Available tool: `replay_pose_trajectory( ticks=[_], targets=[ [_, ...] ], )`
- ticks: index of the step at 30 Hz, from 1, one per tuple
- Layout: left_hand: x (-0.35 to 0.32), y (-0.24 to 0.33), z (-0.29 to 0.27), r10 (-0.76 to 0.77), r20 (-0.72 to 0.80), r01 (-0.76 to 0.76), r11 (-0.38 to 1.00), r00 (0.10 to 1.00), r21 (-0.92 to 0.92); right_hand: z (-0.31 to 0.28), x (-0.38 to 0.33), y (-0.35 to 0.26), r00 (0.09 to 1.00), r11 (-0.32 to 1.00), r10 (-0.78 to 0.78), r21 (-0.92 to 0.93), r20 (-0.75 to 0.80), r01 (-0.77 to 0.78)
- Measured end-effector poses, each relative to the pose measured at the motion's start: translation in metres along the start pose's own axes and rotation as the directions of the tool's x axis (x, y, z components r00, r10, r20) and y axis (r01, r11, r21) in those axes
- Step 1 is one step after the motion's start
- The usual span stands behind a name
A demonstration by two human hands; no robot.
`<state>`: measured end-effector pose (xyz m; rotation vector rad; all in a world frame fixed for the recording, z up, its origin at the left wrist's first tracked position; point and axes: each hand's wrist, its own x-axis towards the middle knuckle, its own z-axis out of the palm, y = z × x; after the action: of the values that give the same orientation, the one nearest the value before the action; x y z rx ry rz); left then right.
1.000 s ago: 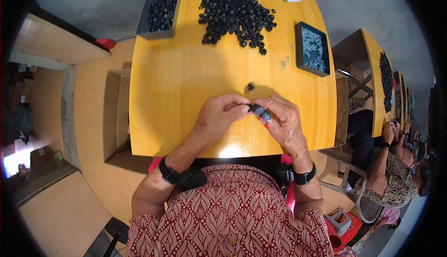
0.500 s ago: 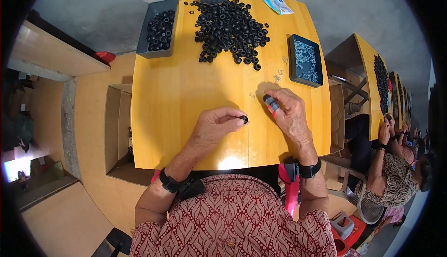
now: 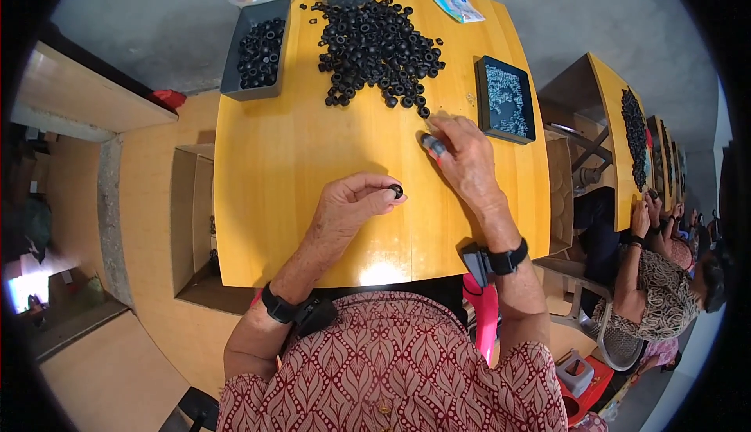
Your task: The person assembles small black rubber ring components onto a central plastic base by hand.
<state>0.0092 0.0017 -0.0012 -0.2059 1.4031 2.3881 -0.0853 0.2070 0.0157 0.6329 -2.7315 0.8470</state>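
Round black part (image 3: 399, 190), pinched at tip of left hand (image 3: 350, 200)

The left grip (image 3: 352, 199) pinches a black ring (image 3: 397, 190).

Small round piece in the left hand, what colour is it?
The piece is black; head view.

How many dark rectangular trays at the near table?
2: the grey tray at the far left, holding black round parts; the black tray at the right, holding small silvery pieces. Any under the tabletop would be hidden.
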Motion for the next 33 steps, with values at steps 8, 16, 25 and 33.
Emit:
replay_pose_trajectory(
  ticks=[8, 16, 25, 33],
  targets=[
    [0.001, -0.008, -0.003, 0.046, 0.016, -0.045, 0.998, 0.999, -0.034, 0.01, 0.011, 0.007, 0.999, 0.989, -0.012, -0.15, 0.051, 0.02],
    [-0.001, -0.002, -0.003, 0.068, -0.023, -0.069, 0.994, 0.997, -0.086, -0.004, -0.01, -0.025, 0.958, 0.729, 0.258, 0.625, 0.126, -0.279],
    [0.001, -0.01, -0.001, 0.116, 0.023, -0.112, 0.987, 0.993, -0.116, 0.008, -0.052, -0.039, 0.972, 0.453, 0.188, 0.865, 0.143, -0.215],
    [-0.002, -0.008, 0.004, 0.068, 0.043, -0.061, 0.989, 0.997, -0.137, 0.015, -0.056, -0.042, 0.974, 0.379, 0.199, 0.908, 0.111, -0.181]
  ],
)
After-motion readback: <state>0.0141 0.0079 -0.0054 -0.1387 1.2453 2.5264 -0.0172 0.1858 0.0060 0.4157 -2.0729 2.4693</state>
